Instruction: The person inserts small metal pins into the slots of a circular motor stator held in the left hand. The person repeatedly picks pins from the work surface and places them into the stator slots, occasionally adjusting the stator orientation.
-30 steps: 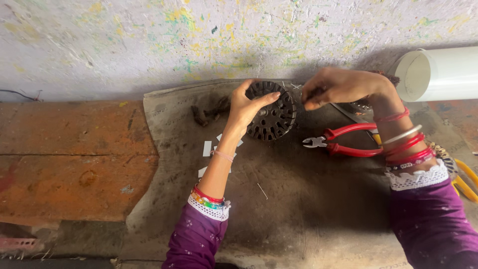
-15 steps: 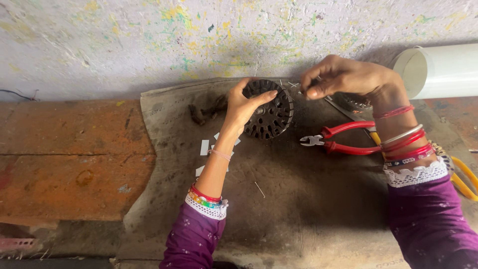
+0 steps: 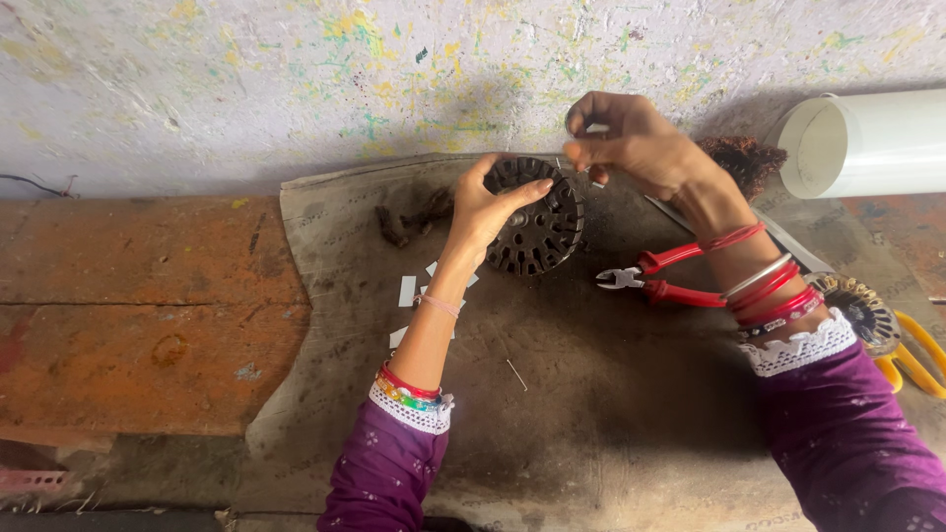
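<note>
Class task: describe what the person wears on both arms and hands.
Both arms wear purple sleeves with white lace cuffs. The left hand has a thin pale thread and red and multicoloured bangles at the wrist; the right hand has several red bangles and one silver.

wall point(image 3: 246, 89) — paint-speckled, pale | floor point(image 3: 128, 286) — worn orange | daylight

Two hands work here, the left hand point(image 3: 490, 207) and the right hand point(image 3: 631, 143). One dark slotted metal disc point(image 3: 537, 227), one pair of red pliers point(image 3: 662, 278), one white pipe point(image 3: 867, 143), one yellow-handled tool point(image 3: 912, 357) and one wound coil ring point(image 3: 862, 307) are there. About five small white paper strips point(image 3: 407, 290) lie on the one grey mat point(image 3: 591, 414).
</note>
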